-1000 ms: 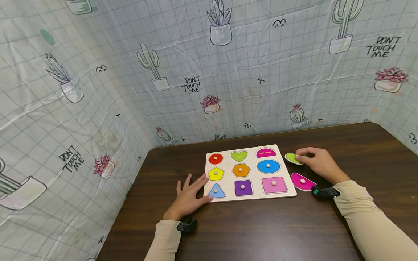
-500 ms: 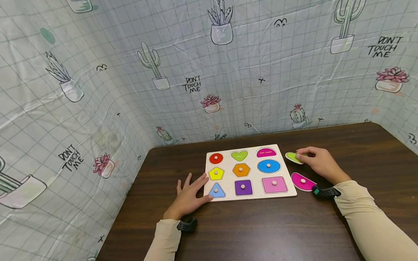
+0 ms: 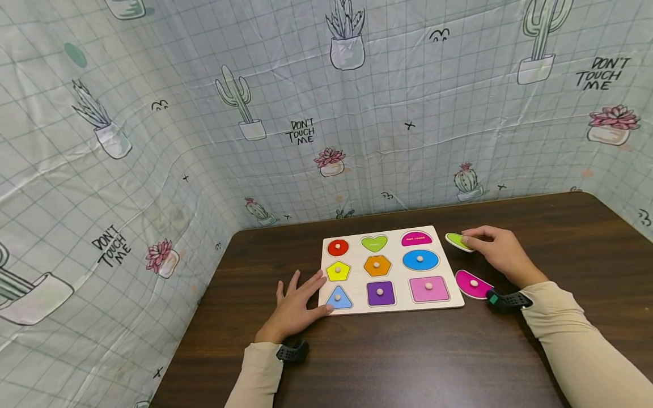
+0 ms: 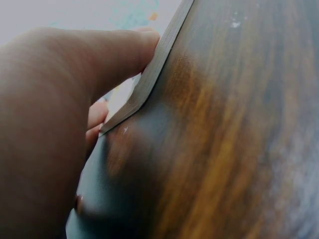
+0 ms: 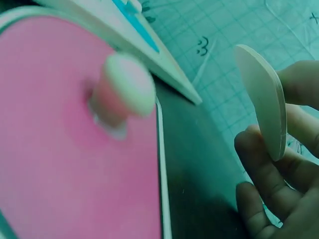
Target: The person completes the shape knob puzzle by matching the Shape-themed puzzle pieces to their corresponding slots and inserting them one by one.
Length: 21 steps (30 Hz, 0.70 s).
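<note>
A white wooden knob-puzzle board (image 3: 353,294) lies on the table. My left hand (image 3: 292,314) rests at its left edge with fingers spread, the thumb at the corner by the blue triangle piece (image 3: 338,298). In the left wrist view the thumb (image 4: 119,50) lies along the board's rim. To the right of the board, my right hand (image 3: 500,255) pinches a green puzzle piece (image 3: 457,242). The right wrist view has that piece (image 5: 261,99) tilted up off the table, its pale underside showing; its knob is hidden. Below it lies a magenta half-round piece (image 3: 470,285), near the right wrist.
Knobbed pieces sit in the board, such as a red circle (image 3: 336,247), a blue oval (image 3: 420,260) and a pink rectangle (image 3: 429,290). Printed recesses show a green heart (image 3: 374,243) and a magenta half round (image 3: 416,239). A patterned curtain (image 3: 398,164) borders the dark table (image 3: 388,362).
The right fingers have raised and tilted the green puzzle piece slightly. My left hand and the board stay where they were.
</note>
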Available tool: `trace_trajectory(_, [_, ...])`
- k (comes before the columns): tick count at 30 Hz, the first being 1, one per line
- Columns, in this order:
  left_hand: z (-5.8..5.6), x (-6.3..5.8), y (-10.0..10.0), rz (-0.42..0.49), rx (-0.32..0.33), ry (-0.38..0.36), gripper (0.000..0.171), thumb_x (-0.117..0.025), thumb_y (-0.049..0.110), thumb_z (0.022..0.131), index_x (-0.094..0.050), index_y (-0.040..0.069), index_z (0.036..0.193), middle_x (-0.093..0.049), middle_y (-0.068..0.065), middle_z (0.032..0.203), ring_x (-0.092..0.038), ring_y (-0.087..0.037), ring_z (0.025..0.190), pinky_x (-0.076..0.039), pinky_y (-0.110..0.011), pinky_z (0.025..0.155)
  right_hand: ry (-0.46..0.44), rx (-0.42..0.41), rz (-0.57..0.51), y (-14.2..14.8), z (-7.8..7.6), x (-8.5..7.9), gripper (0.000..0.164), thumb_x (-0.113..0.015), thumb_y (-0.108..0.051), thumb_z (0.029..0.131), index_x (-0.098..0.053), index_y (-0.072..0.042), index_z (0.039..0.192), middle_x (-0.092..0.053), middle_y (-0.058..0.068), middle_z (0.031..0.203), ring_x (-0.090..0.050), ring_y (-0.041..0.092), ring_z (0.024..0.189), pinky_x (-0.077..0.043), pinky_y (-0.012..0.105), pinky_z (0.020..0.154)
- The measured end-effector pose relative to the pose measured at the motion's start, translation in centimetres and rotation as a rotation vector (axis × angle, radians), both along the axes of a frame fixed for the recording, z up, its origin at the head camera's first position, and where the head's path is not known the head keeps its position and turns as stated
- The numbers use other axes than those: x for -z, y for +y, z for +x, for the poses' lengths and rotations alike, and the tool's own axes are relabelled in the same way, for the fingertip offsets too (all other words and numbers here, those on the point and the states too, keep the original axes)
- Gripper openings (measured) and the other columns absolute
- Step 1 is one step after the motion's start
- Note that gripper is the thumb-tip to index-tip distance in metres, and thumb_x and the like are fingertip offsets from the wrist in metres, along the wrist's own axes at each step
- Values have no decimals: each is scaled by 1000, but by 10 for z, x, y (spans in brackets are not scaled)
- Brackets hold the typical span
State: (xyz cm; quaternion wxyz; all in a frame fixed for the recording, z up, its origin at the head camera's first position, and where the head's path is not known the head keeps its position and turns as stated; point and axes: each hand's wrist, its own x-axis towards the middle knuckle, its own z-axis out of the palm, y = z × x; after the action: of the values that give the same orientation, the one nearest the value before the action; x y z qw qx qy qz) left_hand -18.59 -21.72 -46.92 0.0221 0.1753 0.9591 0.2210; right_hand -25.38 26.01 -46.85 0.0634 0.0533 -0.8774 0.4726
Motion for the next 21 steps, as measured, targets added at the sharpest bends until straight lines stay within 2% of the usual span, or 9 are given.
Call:
trace_trajectory(2, [0, 0, 0, 2, 0, -3, 74, -61, 61, 90, -44, 28, 154, -31, 10, 161, -6, -39, 152, 9, -70, 111, 0, 2, -29, -1, 0, -1, 49, -63, -44, 98, -69, -3, 124, -65, 19, 124, -54, 21, 105, -46, 21, 76])
trace_trajectory(5, [1, -1, 1, 7, -2, -8, 74, -61, 60, 90, -44, 27, 154, -31, 10, 162, -6, -39, 152, 9, -70, 110, 34, 23, -101, -4, -1, -4, 47, -66, -41, 97, -70, -1, 121, -70, -1, 114, -56, 13, 94, -50, 21, 72])
trace_trajectory(9, [2, -2, 1, 10, -4, -13, 74, -61, 60, 90, -43, 27, 154, -31, 9, 162, -5, -39, 152, 10, -70, 111, 98, 50, -227, -9, -3, -8, 43, -67, -32, 98, -68, 5, 119, -66, -23, 99, -57, 11, 83, -52, 23, 67])
trace_trajectory(14, [3, -2, 1, 7, -2, -14, 75, -61, 60, 91, -42, 26, 155, -31, 7, 162, -5, -40, 152, 9, -71, 110, 116, 54, -332, -19, -6, -13, 40, -65, -22, 100, -64, 13, 120, -66, -17, 99, -60, 10, 77, -52, 19, 67])
trace_trajectory(21, [2, -2, 2, 8, -6, -14, 74, -61, 60, 91, -42, 27, 155, -30, 10, 162, -4, -39, 152, 10, -70, 111, 74, 82, -385, -33, -9, -17, 50, -66, -31, 98, -63, 11, 125, -63, -17, 96, -67, 9, 74, -54, 16, 73])
